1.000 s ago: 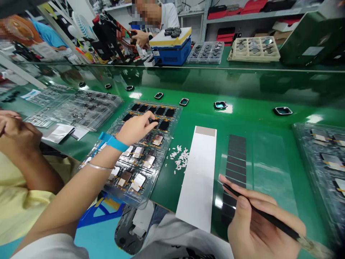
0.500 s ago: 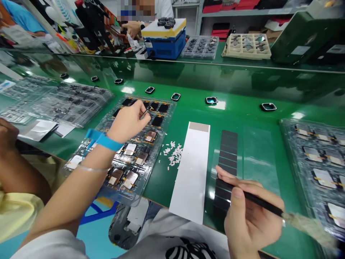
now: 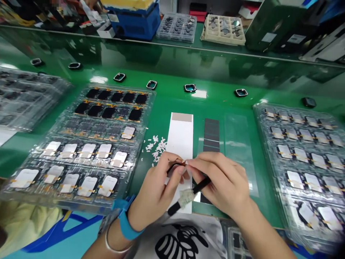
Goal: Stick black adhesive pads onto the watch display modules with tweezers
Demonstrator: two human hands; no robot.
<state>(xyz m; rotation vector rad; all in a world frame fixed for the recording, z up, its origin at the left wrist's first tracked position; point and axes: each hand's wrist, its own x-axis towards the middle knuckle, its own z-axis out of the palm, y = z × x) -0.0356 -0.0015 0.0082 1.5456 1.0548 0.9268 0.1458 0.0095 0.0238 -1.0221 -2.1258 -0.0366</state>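
My left hand (image 3: 155, 190), wearing a blue wrist strap (image 3: 126, 221), pinches a small dark-edged display module (image 3: 174, 166) from the tray, mostly covered by the fingers. My right hand (image 3: 225, 181) meets it above the white strip (image 3: 181, 136); its thumb and forefinger pinch a tiny whitish piece (image 3: 186, 162) at the module's edge. Tucked in the right hand is a slim black tool (image 3: 188, 197) wrapped with pale tape, its end pointing down left. Small white scraps (image 3: 159, 147) lie left of the strip, and a dark segmented strip (image 3: 211, 133) lies to its right.
A clear tray (image 3: 107, 126) of display modules stands at left, another tray (image 3: 275, 169) at right. Several watch-case frames (image 3: 190, 87) line the back of the green bench. Behind them, a raised shelf holds a blue box (image 3: 134, 23) and parts trays (image 3: 178, 27).
My left hand has come from the left tray to the middle with a display module. The right hand has moved left to meet it, and its tool has swung round. The view has shifted.
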